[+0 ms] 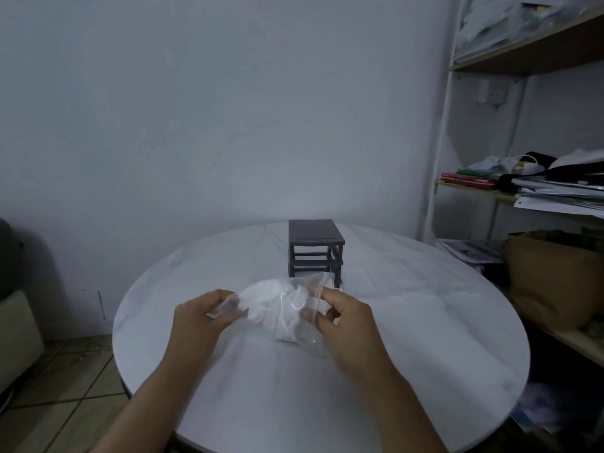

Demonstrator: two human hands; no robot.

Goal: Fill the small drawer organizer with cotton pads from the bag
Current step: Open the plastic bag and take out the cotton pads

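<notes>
Both hands hold a clear plastic bag (294,308) just above the round white worktop (408,322), near its middle. The left hand (199,313) pinches the left edge of the bag between thumb and curled fingers, and the right hand (346,317) pinches the right edge in the same way, so the bag is stretched between them. Inside the bag there are white cotton pads (277,305), bunched together in a loose heap. The small drawer organizer (315,248), dark grey, stands upright on the worktop just behind the bag, toward the wall; its frame looks open at the front, and I cannot tell if a drawer is inside. At the right side stands a shelf (523,191) with papers and other things.
</notes>
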